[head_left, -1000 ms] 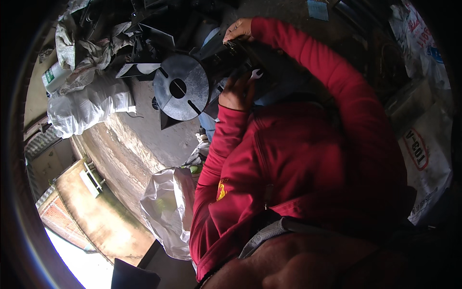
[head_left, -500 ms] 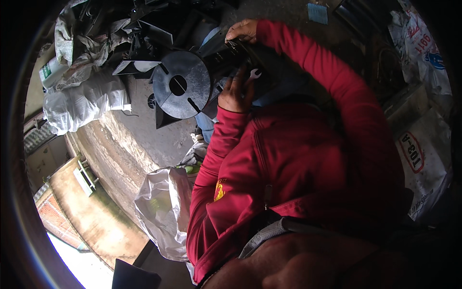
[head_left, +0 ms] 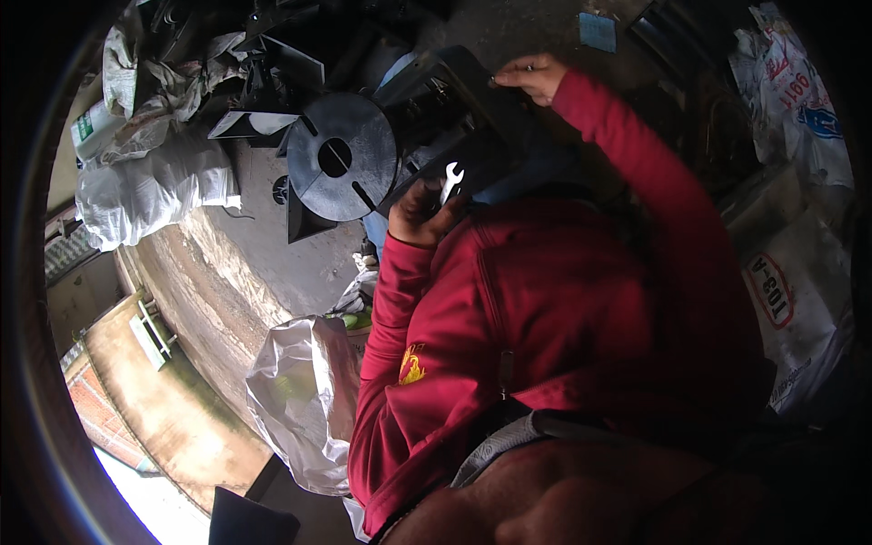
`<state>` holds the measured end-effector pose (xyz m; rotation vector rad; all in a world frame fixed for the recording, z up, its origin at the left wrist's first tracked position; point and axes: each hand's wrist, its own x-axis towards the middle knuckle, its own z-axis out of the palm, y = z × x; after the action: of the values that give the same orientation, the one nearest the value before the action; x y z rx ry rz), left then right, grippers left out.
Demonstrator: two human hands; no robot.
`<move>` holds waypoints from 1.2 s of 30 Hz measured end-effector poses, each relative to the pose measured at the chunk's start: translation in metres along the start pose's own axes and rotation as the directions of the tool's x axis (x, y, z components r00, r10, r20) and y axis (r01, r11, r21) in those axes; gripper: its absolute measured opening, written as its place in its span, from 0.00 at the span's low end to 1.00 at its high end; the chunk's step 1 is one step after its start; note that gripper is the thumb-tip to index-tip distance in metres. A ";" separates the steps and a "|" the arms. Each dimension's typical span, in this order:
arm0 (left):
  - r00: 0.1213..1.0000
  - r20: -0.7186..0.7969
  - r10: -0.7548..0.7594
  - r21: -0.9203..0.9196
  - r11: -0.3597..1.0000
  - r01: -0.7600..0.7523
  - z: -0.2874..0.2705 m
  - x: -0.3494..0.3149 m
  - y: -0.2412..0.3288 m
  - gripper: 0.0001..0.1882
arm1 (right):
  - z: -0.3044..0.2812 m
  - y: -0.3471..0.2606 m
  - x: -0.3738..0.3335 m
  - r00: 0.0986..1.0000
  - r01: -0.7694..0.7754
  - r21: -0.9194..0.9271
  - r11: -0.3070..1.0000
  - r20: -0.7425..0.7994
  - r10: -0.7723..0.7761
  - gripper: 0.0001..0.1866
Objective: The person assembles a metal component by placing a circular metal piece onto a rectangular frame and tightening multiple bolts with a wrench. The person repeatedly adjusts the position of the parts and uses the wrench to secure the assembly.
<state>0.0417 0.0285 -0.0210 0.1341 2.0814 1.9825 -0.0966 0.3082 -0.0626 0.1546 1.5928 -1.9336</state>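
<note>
My left hand (head_left: 420, 214) is closed around an open-ended wrench (head_left: 451, 182), its bright jaw pointing up from the fingers. That hand rests by the lower edge of a dark metal frame (head_left: 472, 150) in front of my body. A round grey metal disc (head_left: 368, 136) with slots and a center hole sits at the frame's left end. Off the frame's upper right corner, my right hand (head_left: 538, 80) has its thumb and fingers pinched together. Something small and dark seems to be at the fingertips, too small to name. Deep shadow hides the inside of the frame.
Dark metal parts (head_left: 295, 64) are piled at the upper left, beside a white wrapped bundle (head_left: 159, 186). An open white sack (head_left: 304, 400) stands by my left elbow. Printed sacks (head_left: 790, 300) lie at the right. A blue piece (head_left: 598, 32) lies on the floor ahead.
My right hand has left the frame's upper part and moved right, fingers pinched. My left hand has drawn back down and left with the wrench. More of the dark frame now shows.
</note>
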 end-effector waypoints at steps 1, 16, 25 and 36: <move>0.996 0.022 -0.082 -0.189 0.978 0.084 -0.001 -0.006 0.006 0.11 | 0.012 0.004 -0.025 0.999 -0.049 0.030 0.998 -0.013 0.049 0.11; 0.984 0.034 -0.175 0.290 0.944 0.158 -0.013 -0.037 -0.020 0.09 | 0.097 0.043 -0.040 0.964 -0.228 0.427 0.875 -0.028 0.264 0.16; 0.980 0.041 -0.194 0.216 0.960 0.181 -0.016 -0.040 -0.031 0.09 | 0.097 0.046 -0.047 0.993 -0.109 0.626 0.772 0.035 0.112 0.09; 0.950 0.153 0.273 0.558 0.769 -0.311 -0.006 -0.017 0.029 0.12 | 0.094 0.024 -0.055 0.987 -0.155 0.505 0.849 0.039 0.157 0.16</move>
<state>0.0536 0.0201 0.0096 0.6673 2.6857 1.3731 -0.0128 0.2411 -0.0331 0.4898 0.9973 -2.1770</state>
